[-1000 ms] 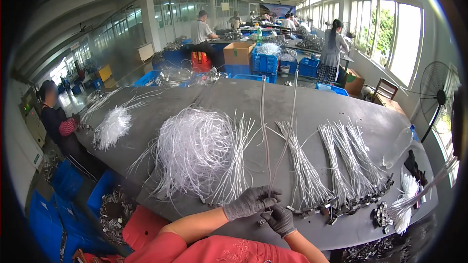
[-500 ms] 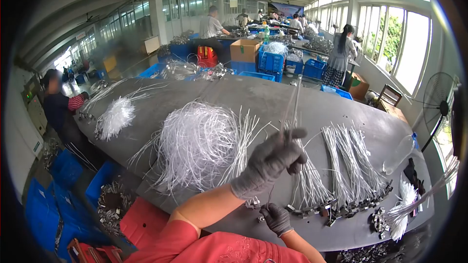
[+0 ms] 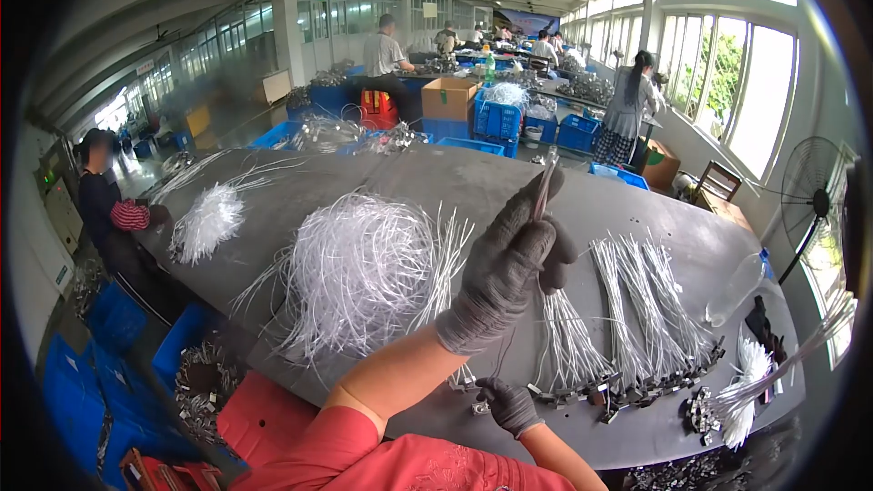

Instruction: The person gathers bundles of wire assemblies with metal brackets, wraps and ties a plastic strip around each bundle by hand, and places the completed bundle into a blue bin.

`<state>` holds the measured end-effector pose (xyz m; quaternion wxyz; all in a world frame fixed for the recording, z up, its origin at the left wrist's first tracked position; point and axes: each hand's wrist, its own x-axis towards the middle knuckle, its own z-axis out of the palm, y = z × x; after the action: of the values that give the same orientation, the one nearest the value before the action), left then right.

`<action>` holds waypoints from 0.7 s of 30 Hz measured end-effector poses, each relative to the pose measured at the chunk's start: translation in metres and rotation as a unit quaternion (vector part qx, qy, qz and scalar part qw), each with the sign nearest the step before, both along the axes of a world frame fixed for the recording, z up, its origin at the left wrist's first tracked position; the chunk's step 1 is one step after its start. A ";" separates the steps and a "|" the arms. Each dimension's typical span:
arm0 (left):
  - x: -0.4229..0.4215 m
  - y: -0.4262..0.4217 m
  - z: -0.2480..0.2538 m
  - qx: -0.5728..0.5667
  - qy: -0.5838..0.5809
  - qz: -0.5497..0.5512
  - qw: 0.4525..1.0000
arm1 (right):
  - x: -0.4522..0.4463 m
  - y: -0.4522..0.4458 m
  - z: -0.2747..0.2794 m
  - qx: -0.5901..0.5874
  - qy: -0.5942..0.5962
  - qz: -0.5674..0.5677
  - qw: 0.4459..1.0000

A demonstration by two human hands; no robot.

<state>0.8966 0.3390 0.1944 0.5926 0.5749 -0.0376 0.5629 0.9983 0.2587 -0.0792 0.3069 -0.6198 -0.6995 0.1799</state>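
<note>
My gloved left hand is raised over the table, its fingers closed around thin strands near their upper ends. Lower down, my gloved right hand is closed on the lower part of the same strands, beside a small metal connector. Left of my left hand lie a large tangled pile of clear strands and a narrower bundle. To the right, bundles of strands lie with dark connectors at their near ends.
A white strand bundle lies at the table's far left. Another bundle and a clear bottle are at the right. A co-worker stands left. Blue crates stand on the floor; a fan is right.
My left hand has moved up and away from my right hand, along the strands, towards their far ends. My right hand has shifted slightly left and stays low, still closed.
</note>
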 end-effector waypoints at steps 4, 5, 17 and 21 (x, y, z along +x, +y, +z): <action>-0.003 0.006 -0.003 0.005 -0.017 -0.049 0.999 | 0.008 0.010 -0.006 -0.023 0.111 -0.002 0.994; -0.002 0.008 -0.005 0.011 -0.030 -0.053 0.998 | 0.011 0.012 -0.006 -0.034 0.128 -0.005 0.991; -0.001 0.022 -0.002 -0.029 -0.017 -0.053 0.998 | 0.015 0.016 0.008 -0.085 0.109 0.023 0.990; -0.007 0.023 -0.002 -0.035 0.032 -0.073 0.996 | 0.016 0.014 0.006 -0.054 0.063 0.005 0.997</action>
<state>0.8893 0.3619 0.1921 0.6528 0.5674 -0.0411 0.5001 1.0145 0.2728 -0.0733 0.3157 -0.6195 -0.6709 0.2578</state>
